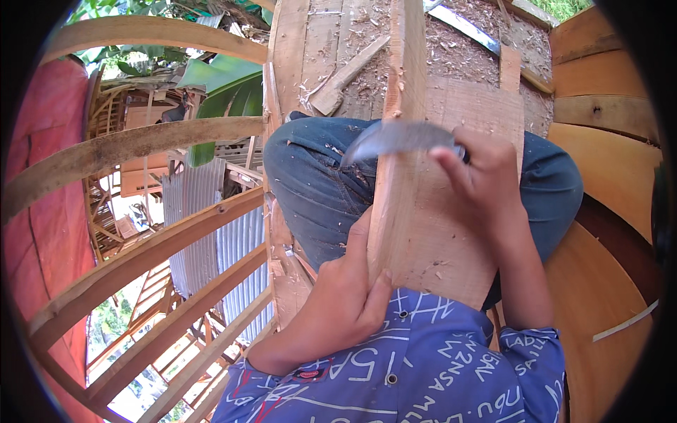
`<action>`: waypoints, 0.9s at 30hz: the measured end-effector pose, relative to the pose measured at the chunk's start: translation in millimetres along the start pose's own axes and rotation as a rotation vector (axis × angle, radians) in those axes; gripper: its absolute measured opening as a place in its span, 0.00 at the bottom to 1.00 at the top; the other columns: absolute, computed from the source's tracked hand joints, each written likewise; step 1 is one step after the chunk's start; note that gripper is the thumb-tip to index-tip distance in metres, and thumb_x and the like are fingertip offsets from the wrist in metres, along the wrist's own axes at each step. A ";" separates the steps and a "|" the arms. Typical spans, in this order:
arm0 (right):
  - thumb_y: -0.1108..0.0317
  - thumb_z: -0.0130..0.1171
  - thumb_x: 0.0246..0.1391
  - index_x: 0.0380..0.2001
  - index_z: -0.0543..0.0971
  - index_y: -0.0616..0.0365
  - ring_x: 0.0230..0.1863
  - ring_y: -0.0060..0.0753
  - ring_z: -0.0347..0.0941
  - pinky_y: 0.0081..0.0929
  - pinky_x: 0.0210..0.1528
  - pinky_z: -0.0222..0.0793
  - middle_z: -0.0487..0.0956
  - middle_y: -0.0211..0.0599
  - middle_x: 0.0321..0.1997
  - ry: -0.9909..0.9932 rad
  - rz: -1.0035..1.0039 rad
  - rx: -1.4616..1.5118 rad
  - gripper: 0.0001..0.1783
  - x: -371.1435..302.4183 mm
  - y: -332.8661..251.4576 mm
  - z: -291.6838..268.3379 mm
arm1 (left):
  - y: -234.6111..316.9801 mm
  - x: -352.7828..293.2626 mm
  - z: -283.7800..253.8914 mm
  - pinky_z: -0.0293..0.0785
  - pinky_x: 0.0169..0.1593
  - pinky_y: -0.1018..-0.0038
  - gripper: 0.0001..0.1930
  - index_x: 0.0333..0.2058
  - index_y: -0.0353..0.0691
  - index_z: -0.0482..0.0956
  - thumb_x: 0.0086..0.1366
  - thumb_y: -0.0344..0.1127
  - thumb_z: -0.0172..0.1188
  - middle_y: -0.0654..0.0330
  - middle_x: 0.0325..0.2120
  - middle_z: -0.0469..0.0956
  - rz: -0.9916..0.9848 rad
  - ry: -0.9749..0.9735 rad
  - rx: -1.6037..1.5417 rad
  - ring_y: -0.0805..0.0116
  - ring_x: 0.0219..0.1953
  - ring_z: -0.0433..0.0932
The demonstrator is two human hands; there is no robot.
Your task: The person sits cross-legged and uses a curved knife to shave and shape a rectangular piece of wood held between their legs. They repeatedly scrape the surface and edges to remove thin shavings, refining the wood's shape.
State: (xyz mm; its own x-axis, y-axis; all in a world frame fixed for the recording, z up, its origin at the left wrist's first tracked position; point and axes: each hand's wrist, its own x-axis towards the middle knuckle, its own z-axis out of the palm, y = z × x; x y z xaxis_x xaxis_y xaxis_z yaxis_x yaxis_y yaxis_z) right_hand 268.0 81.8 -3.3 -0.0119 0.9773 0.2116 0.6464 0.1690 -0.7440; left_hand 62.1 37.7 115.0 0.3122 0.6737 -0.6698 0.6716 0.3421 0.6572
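An upright length of wood point(407, 63) runs away from me across my lap, its near end close to my shirt. My left hand point(349, 296) is wrapped round that near end, thumb and fingers on either side. A broad wooden board point(451, 240) lies flat over my legs, beside and partly under the upright piece. My right hand point(483, 169) is closed on the handle of a curved machete-like blade point(398, 139), its thumb stretched along it. The blade is smeared by motion and crosses above the top edge of the wood, pointing left. Most of the handle is hidden in my fist.
Wood shavings point(458, 60) litter the planks ahead, with a loose wooden stick point(349, 74) and a long pale metal strip point(465, 27). Wooden rails point(141, 148) stand on my left, above corrugated sheets point(194, 225) lower down. A plank wall point(599, 166) closes off the right.
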 end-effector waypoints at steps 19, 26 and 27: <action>0.42 0.59 0.54 0.23 0.80 0.62 0.15 0.43 0.70 0.32 0.19 0.62 0.71 0.46 0.13 0.127 0.387 0.045 0.29 19.5 21.2 -17.9 | -0.8 -4.0 6.8 0.68 0.51 0.55 0.34 0.64 0.31 0.48 0.60 0.27 0.49 0.33 0.43 0.73 0.007 -0.005 0.029 0.39 0.46 0.76; 0.42 0.59 0.54 0.21 0.80 0.62 0.17 0.49 0.70 0.35 0.20 0.63 0.71 0.49 0.14 -0.054 0.073 0.039 0.29 4.4 -9.7 -18.3 | 7.4 -3.9 5.3 0.69 0.51 0.57 0.34 0.64 0.30 0.48 0.60 0.27 0.50 0.32 0.44 0.73 -0.024 -0.057 0.074 0.38 0.46 0.76; 0.42 0.59 0.54 0.19 0.78 0.63 0.17 0.51 0.71 0.37 0.20 0.63 0.71 0.50 0.14 -0.097 0.294 0.058 0.30 11.2 -8.1 -22.4 | 7.6 -4.5 5.5 0.68 0.52 0.57 0.34 0.64 0.30 0.48 0.60 0.27 0.49 0.32 0.45 0.72 -0.016 -0.038 0.058 0.38 0.47 0.75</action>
State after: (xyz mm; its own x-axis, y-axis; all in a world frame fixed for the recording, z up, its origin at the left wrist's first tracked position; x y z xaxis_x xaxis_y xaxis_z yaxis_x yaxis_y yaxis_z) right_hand 279.7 88.5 19.3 0.0941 0.9926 -0.0772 0.5883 -0.1180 -0.8000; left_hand 69.6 33.7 121.1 0.3254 0.6429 -0.6934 0.7143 0.3134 0.6257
